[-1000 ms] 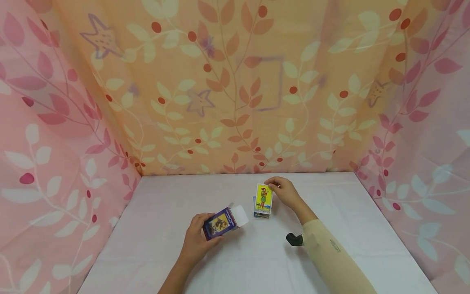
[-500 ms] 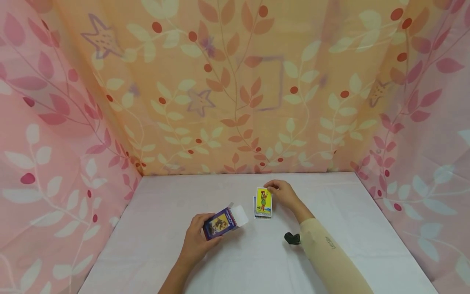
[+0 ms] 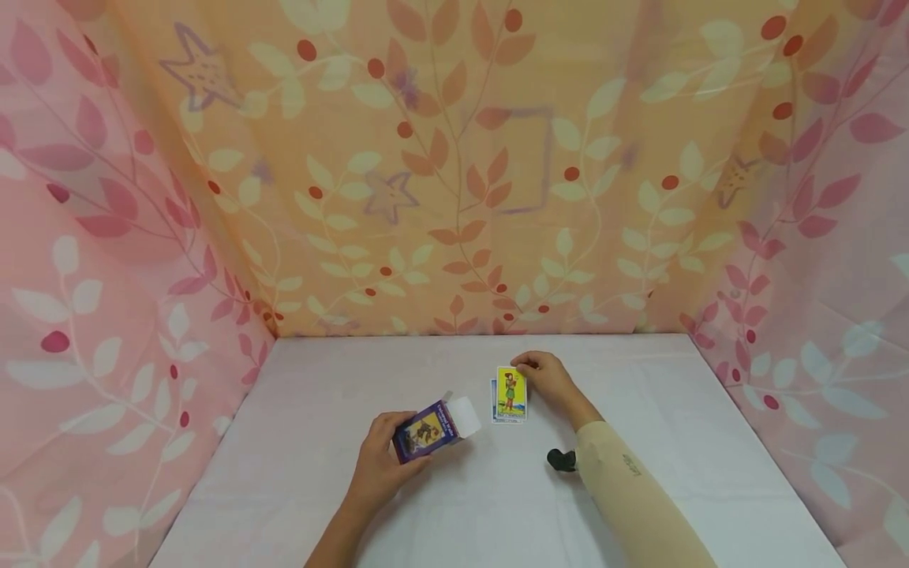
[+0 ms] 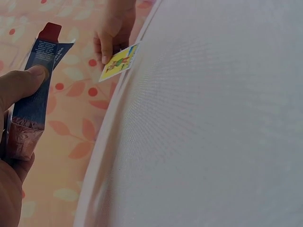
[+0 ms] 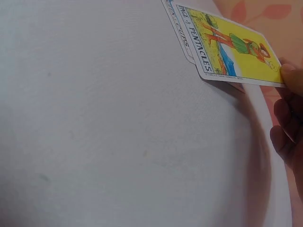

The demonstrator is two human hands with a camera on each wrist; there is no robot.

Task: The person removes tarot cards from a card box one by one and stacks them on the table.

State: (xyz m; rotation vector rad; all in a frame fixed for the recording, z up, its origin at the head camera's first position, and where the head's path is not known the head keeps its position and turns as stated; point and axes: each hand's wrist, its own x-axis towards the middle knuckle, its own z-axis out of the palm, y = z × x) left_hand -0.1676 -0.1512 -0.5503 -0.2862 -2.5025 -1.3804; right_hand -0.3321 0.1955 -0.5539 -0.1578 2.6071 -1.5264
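Observation:
A yellow tarot card (image 3: 510,390) marked "Page of Pentacles" is pinched at its top right corner by my right hand (image 3: 550,383). In the right wrist view the thumb lies on the face of the tarot card (image 5: 236,45). Beneath it another card (image 5: 177,33) lies on the table, mostly covered, with "Cups" legible on its edge. My left hand (image 3: 379,457) grips a dark blue tarot card box (image 3: 424,431), tilted, its white flap (image 3: 464,416) open toward the cards. The left wrist view shows the left thumb pressing the side of the box (image 4: 33,104).
A white cloth covers the table (image 3: 284,473). An orange leaf-patterned curtain (image 3: 454,158) hangs behind it, with pink patterned curtains on both sides. A black object (image 3: 561,460) sticks out at the right sleeve's cuff.
My right hand has lowered the yellow card toward me, so it now covers most of the card beneath. The left hand and the box have stayed in place.

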